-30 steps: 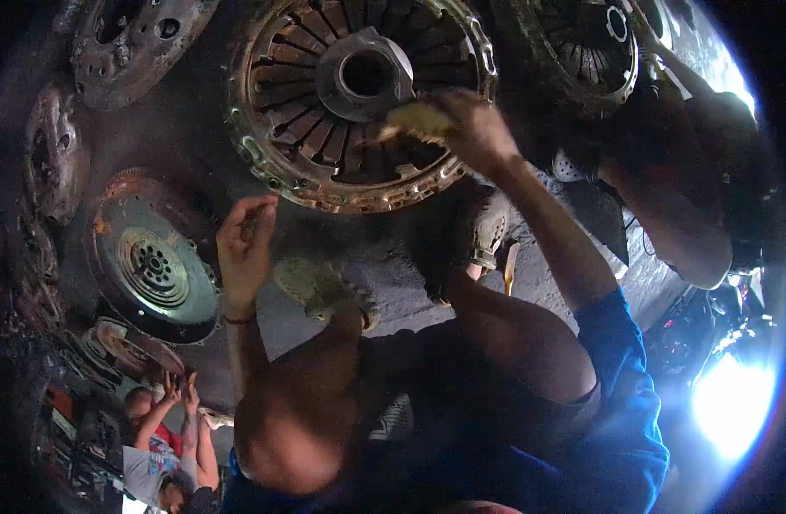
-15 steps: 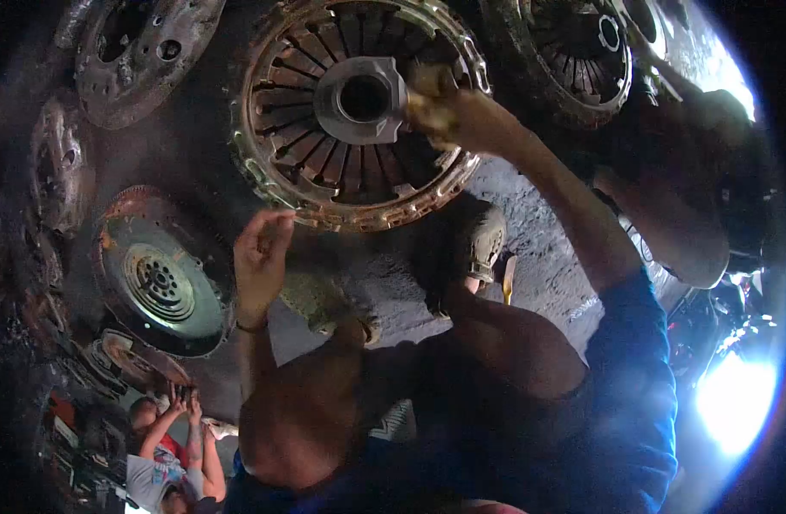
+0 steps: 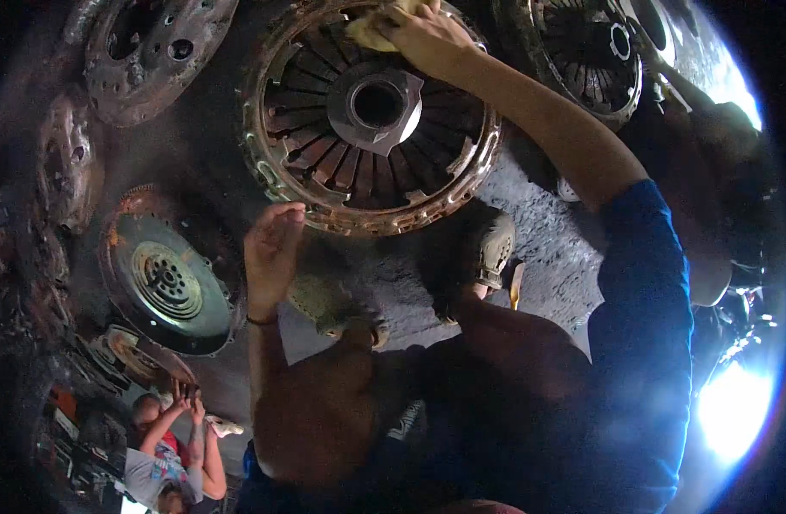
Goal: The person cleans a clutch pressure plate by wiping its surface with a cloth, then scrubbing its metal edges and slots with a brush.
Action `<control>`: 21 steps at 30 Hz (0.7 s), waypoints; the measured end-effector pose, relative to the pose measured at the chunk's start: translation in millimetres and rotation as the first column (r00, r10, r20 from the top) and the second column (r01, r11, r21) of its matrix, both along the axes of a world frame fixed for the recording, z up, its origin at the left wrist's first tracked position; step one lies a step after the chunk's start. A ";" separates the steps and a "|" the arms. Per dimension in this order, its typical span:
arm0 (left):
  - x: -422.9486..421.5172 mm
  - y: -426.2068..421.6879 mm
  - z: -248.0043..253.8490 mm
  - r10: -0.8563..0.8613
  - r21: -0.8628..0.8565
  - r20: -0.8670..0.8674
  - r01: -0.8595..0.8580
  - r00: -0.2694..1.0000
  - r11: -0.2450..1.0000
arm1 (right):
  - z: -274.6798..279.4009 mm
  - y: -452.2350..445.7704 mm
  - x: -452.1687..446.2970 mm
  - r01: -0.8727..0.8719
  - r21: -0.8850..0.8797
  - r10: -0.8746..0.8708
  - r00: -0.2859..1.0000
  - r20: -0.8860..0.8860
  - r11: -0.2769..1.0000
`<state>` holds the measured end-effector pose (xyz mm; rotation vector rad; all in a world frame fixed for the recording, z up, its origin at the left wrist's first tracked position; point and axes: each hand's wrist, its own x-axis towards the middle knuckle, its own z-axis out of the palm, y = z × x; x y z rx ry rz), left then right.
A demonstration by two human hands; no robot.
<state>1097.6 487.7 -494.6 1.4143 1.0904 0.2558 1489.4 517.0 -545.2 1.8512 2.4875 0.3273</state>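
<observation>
A rusty, round clutch pressure plate (image 3: 359,224) with radial spring fingers fills the upper middle. At its centre sits a grey metal collar (image 3: 348,111) with a dark round bore. My right hand (image 3: 427,41) is closed on a yellowish cloth (image 3: 372,31) against the far upper part of the plate; the cloth partly covers the spring fingers there. Down at the plate's lower left rim, my left hand (image 3: 271,257) has its bent fingers together, the tips at the rim's edge. How far those fingers reach behind the rim is hidden.
A flywheel-like disc (image 3: 196,300) lies at left, below other worn metal discs (image 3: 157,60). Another clutch plate (image 3: 616,107) is at upper right. My shoe (image 3: 494,248) and a yellow-handled tool (image 3: 516,287) are below the plate. Another person (image 3: 166,454) is at lower left.
My right hand has moved with the cloth from the collar's right side up and left to the plate's far part. The collar appears turned slightly. My left hand stays at the rim.
</observation>
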 end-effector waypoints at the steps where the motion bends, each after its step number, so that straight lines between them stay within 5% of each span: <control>1: -6.9 -1.5 -4.5 0.015 0.007 0.020 -0.015 1.000 1.000 | -12.6 -10.4 2.8 0.008 -0.079 -0.001 0.996 0.084 0.997; 3: -11.4 -0.7 -11.8 0.050 0.011 0.043 -0.050 0.998 0.999 | 1.8 -32.3 4.4 0.150 -0.260 -0.097 0.974 0.207 0.954; 9: -22.4 -7.8 -18.7 0.094 -0.055 0.034 -0.092 0.995 0.994 | 73.0 -19.0 10.1 0.368 -0.716 -0.424 0.899 0.110 0.594; 11: -21.3 -7.4 -17.6 0.056 -0.041 0.000 -0.056 0.998 0.998 | 66.9 4.8 8.6 0.099 -0.361 -0.251 0.879 -0.405 0.927; 12: -20.0 -7.3 -13.4 0.034 -0.043 -0.001 -0.034 0.999 0.998 | 59.9 17.5 8.0 -0.007 -0.103 -0.054 0.817 -0.575 0.995; 16: -11.5 -4.6 -12.1 0.048 -0.014 0.056 -0.047 0.997 0.999 | -10.2 68.0 -11.0 -0.123 -0.009 0.112 0.932 -0.344 0.992; 21: -25.6 -0.2 -9.0 0.084 0.022 -0.067 -0.082 0.994 0.996 | 9.4 61.6 -4.1 -0.028 -0.486 -0.037 0.992 -0.123 0.873</control>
